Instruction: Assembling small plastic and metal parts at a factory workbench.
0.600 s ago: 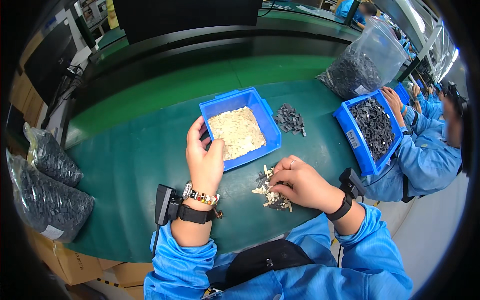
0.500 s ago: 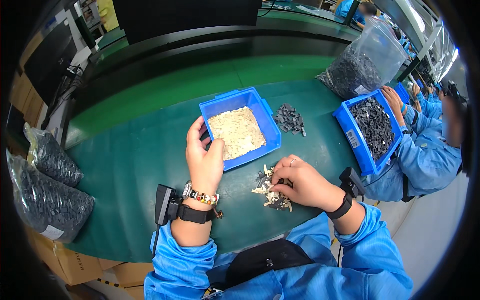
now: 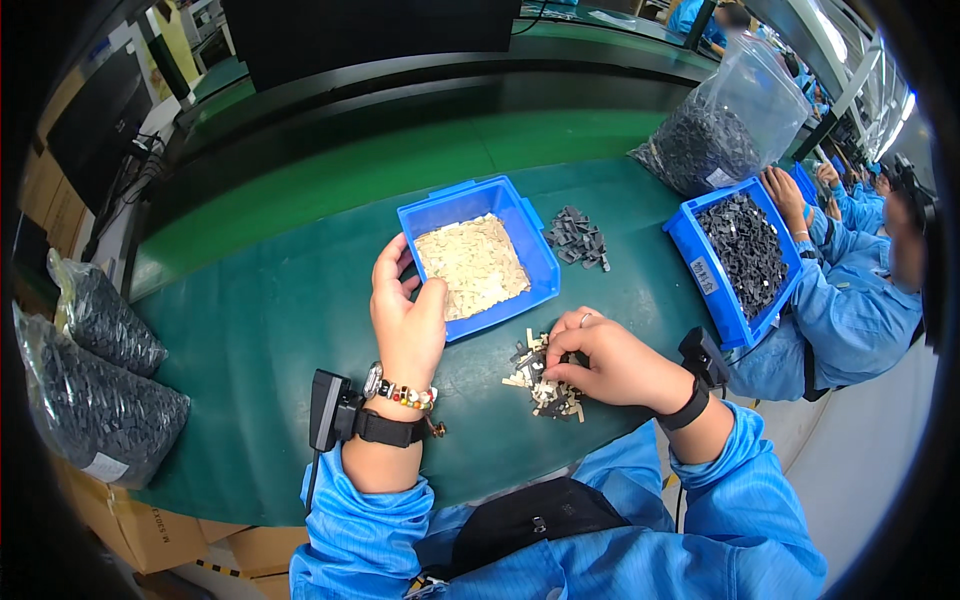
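Note:
My left hand [image 3: 408,310] grips the left wall of a blue plastic bin [image 3: 542,270], thumb over the near rim and fingers along the outside. Inside the bin lies a layer of small flat cream pieces [image 3: 472,262]. Over a mixed pile of small cream and dark grey pieces [image 3: 530,375], nearer to me, is my right hand [image 3: 605,360]. Its thumb and index finger are pinched together at the pile's right side; whatever lies between them is hidden. Beyond the bin's right side sits a small heap of dark grey pieces [image 3: 578,238].
On the right a second blue bin [image 3: 735,318] holds dark pieces, beside a co-worker's hand [image 3: 785,200]. A clear bag of dark pieces [image 3: 705,140] stands behind it. Two more filled bags [image 3: 105,410] rest at the table's left edge. A black monitor [image 3: 370,40] is at the back.
My right hand has shifted slightly at the mixed pile, its fingertips drawn a little up and more cream pieces showing beside them. My left hand stays on the bin.

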Motion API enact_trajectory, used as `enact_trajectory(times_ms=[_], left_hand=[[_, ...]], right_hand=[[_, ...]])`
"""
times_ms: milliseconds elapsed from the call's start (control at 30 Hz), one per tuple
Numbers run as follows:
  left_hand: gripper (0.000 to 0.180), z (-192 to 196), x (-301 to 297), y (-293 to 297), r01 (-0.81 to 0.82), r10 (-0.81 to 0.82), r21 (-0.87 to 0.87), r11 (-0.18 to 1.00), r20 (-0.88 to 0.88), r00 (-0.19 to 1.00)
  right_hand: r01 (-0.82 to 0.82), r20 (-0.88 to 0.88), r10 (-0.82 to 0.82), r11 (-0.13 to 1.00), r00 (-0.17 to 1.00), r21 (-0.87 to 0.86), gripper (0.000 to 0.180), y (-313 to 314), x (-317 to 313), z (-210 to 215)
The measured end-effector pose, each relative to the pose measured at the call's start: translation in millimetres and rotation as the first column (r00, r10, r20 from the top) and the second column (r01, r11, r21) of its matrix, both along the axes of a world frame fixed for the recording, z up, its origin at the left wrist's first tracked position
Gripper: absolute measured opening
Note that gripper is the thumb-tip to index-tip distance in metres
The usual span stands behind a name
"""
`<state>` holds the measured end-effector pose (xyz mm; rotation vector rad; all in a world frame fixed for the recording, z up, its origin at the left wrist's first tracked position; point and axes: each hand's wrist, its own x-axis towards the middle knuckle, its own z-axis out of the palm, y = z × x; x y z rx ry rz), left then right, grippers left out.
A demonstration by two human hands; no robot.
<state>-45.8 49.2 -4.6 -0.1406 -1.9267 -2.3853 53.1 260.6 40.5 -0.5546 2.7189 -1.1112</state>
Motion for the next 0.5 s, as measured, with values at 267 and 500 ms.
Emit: enact_trajectory(times_ms=[267, 500], left_hand=[[0.06, 7.4, 0.8, -1.2, 0.007, -0.006, -0.024, 1.0, 0.029, 1.0], [0.021, 38.7, 27.3, -4.1, -0.265, -0.174, -0.6, 0.755, -0.572, 0.801]], right_hand=[[0.175, 0.262, -0.063, 0.886, 0.963, -0.429, 0.004, 4.3, -2.1, 3.9], [0.28, 0.087, -0.306, 0.672, 0.948, -0.685, 0.009, -26.2, -25.4, 13.7]])
